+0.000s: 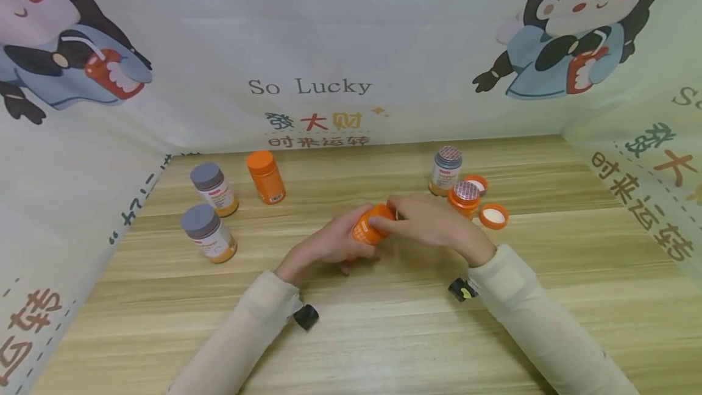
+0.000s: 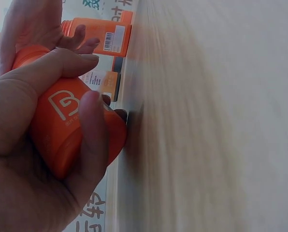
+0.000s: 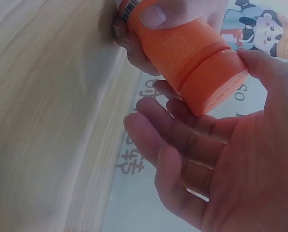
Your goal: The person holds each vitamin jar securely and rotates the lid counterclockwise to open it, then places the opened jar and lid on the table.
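Note:
An orange bottle (image 1: 366,231) is gripped round its body by my left hand (image 1: 336,240), tilted just above the table. In the left wrist view, pale lettering shows on the bottle (image 2: 66,108) between thumb and fingers. Its orange cap (image 3: 212,79) sits on the end facing my right hand (image 1: 430,218). As the right wrist view shows, the right thumb touches one edge of the cap and fingers curl against the opposite side, pinching it. The other right fingers (image 3: 158,130) are loosely bent off the bottle. Part of the left hand's grip is hidden in the head view.
At the left stand two grey-capped jars (image 1: 215,189), (image 1: 208,233) and an orange capped bottle (image 1: 266,177). Behind the right hand are a capless grey-necked jar (image 1: 444,172) and a capless orange bottle (image 1: 465,197), both foil-sealed. Two loose caps (image 1: 494,216), (image 1: 477,184) lie upturned beside them.

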`<state>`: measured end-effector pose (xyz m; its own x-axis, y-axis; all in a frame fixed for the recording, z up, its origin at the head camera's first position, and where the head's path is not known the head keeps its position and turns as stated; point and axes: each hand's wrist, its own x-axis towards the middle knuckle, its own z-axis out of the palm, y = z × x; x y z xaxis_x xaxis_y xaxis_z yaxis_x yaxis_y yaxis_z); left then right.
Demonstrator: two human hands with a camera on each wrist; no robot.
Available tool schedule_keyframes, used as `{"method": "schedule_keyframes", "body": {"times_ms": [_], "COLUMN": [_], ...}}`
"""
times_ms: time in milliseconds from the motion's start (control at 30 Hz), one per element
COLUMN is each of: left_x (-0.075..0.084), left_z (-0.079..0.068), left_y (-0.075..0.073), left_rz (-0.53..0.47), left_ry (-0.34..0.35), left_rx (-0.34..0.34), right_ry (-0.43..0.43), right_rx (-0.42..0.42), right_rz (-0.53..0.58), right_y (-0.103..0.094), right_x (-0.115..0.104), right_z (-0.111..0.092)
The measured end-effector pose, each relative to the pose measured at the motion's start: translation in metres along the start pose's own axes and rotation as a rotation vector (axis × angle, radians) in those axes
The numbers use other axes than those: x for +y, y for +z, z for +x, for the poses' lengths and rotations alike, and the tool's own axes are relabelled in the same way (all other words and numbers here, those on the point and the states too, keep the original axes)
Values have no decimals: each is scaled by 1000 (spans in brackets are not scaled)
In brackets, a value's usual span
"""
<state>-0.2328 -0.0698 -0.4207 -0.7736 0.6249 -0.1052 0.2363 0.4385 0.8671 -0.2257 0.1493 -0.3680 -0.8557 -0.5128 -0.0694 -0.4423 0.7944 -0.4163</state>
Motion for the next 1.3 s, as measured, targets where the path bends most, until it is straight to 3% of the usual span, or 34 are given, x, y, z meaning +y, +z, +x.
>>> {"method": "schedule_keyframes", "body": {"times_ms": [333,1300], "left_x": [0,0], "left_z": [0,1], "left_y": [0,1], "left_rz": [10,-7], "left_ry": [6,-7], "left_rx": [2,2], "right_ry": [-18,-33], "right_rx": [-37,-4], "right_rz": [19,-10], "right_y": [-1,-1], "right_x": [0,3], "right_z": [0,0]}}
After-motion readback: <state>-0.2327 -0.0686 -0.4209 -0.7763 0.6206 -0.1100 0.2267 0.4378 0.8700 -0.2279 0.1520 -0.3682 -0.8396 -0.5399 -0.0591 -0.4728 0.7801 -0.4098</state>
